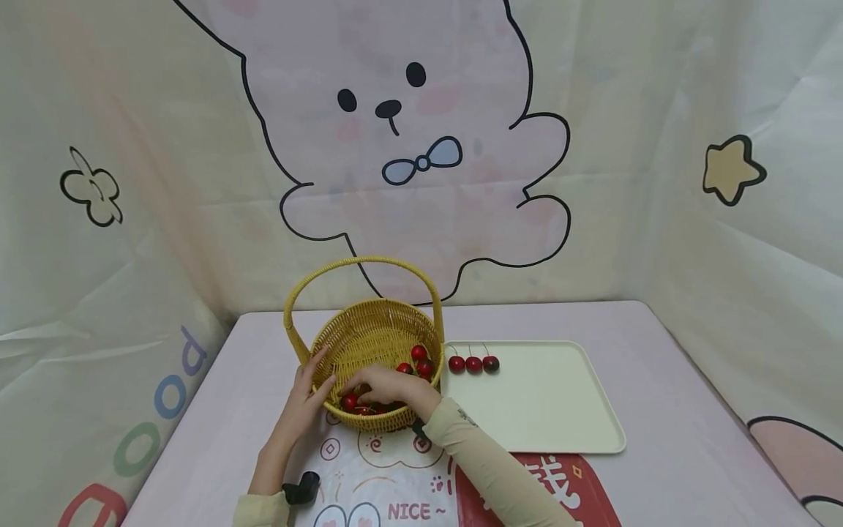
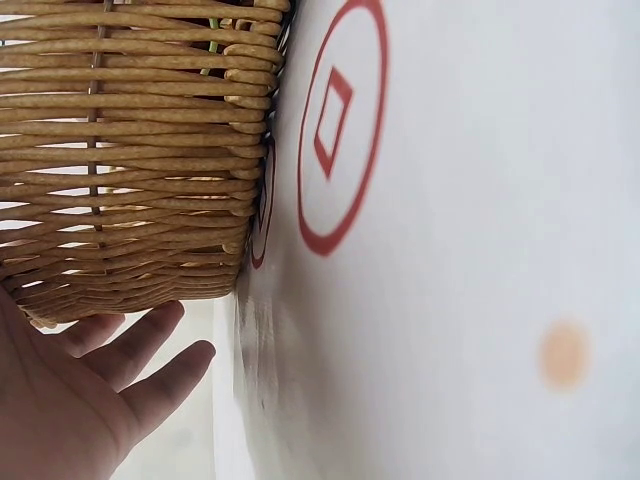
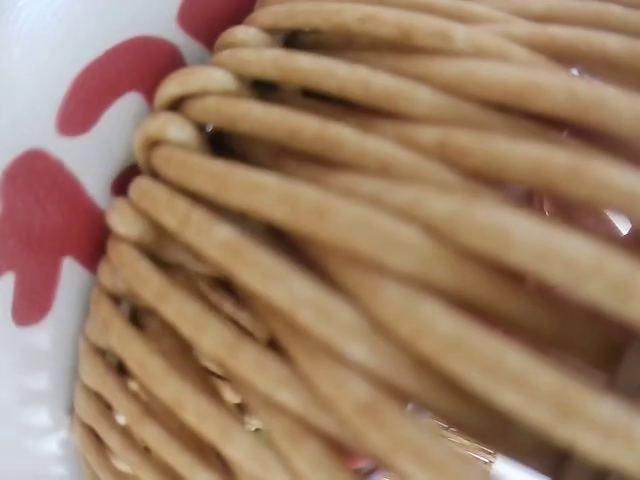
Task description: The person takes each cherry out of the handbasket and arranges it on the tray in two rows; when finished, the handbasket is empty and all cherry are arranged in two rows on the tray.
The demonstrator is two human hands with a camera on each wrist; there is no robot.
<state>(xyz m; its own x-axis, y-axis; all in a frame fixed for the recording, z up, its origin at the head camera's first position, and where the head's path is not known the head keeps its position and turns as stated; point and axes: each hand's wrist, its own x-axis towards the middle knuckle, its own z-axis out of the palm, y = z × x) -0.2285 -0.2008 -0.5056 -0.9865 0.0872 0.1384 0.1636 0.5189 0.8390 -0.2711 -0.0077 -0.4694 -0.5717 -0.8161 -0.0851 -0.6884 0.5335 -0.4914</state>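
Observation:
A yellow wicker basket point(image 1: 358, 333) with a tall arched handle stands on the table, tilted toward me in the head view. Several dark red cherries lie in it, some along its right side and others, like one cherry point(image 1: 349, 402), at its near edge. My right hand point(image 1: 388, 386) reaches over the near rim, fingers bent down among these cherries; I cannot tell whether it pinches one. At the left rim, my left hand point(image 1: 305, 402) rests with spread fingers against the basket. The left wrist view shows its fingers point(image 2: 165, 385) beside the woven wall point(image 2: 130, 150).
A cream tray point(image 1: 540, 399) sits right of the basket, with three cherries point(image 1: 473, 364) in a row in its far left corner. Under the basket lies a printed mat point(image 1: 388, 483) with red lettering. A patterned curtain point(image 1: 593, 241) closes off the back and both sides.

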